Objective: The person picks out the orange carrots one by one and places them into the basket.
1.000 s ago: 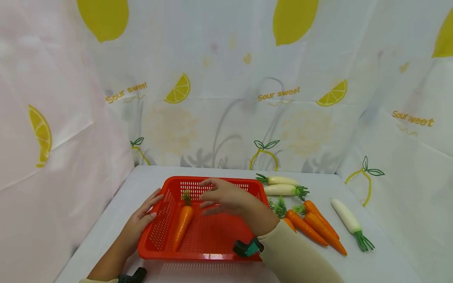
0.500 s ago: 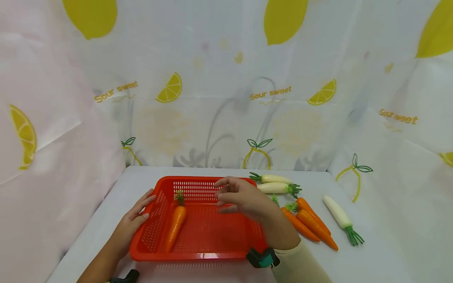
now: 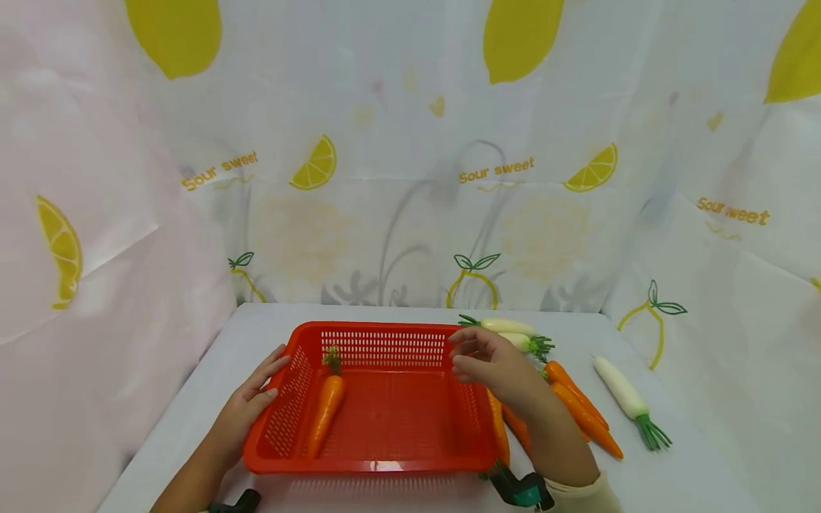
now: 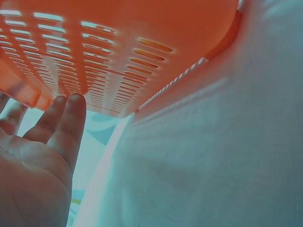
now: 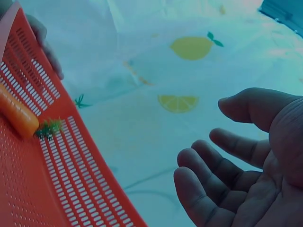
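Touching basket point(image 3: 346, 466) — left hand point(image 3: 246, 399), fingers apparently apart | carrot point(image 3: 327, 415) inside | right hand point(image 3: 495, 367) — fingers parted

White table point(image 3: 584, 342), walled by a pale sheet point(image 3: 398, 228) at the back and both sides. Sheet prints: big lemons point(image 3: 522, 39) up top, slices point(image 3: 314, 162) and "Sour sweet" text point(image 3: 497, 171) mid-height. Dark blue thing point(image 5: 286, 14), top right corner of right wrist view, unidentifiable.

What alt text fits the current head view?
Red basket holding one carrot on a white table; the left hand touches its side, the empty right hand hovers near its right side. More carrots and white radishes lie to the right.
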The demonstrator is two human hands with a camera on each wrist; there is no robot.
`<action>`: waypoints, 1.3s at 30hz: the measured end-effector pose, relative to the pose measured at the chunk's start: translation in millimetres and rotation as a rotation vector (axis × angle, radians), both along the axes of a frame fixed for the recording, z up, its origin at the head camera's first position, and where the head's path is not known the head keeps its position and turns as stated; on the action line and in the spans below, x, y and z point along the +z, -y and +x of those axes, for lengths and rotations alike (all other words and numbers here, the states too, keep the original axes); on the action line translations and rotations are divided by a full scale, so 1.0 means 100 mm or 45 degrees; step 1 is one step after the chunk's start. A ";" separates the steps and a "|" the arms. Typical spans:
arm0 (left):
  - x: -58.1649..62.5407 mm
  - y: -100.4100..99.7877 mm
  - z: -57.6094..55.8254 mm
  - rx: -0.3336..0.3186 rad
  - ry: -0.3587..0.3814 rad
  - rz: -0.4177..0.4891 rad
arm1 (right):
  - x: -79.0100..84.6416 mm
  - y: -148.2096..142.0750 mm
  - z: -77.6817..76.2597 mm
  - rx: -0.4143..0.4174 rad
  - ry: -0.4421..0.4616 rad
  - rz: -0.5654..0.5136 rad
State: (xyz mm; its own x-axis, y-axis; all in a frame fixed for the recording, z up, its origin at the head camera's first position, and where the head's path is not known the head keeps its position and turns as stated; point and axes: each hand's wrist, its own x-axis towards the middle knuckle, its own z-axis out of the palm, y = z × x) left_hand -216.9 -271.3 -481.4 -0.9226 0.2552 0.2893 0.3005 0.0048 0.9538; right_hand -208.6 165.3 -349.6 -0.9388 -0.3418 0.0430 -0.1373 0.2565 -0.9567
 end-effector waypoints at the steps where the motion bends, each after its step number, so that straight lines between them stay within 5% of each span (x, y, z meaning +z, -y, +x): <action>1: -0.01 -0.01 0.00 -0.001 0.005 0.000 | -0.02 -0.05 0.01 -0.031 0.003 0.011; 11: 0.04 -0.01 0.03 0.013 0.019 -0.027 | -0.36 -0.42 0.03 -0.237 0.018 -0.071; 19: 0.05 -0.01 0.03 0.012 0.033 -0.026 | -0.54 -0.62 -0.06 -0.371 -0.014 0.012; 31: 0.07 -0.03 0.02 0.041 0.039 -0.040 | -0.60 -0.93 -0.02 -0.520 -0.070 0.499; 39: 0.05 -0.03 0.02 0.048 0.032 -0.045 | -0.73 -1.17 -0.04 -0.496 0.015 0.352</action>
State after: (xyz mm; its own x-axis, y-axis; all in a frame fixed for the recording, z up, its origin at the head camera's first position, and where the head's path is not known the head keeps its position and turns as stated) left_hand -215.4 -268.8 -476.1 -0.9387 0.2294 0.2575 0.2754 0.0494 0.9601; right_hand -212.2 282.3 -422.8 -0.9992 0.0389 -0.0114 0.0304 0.5320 -0.8462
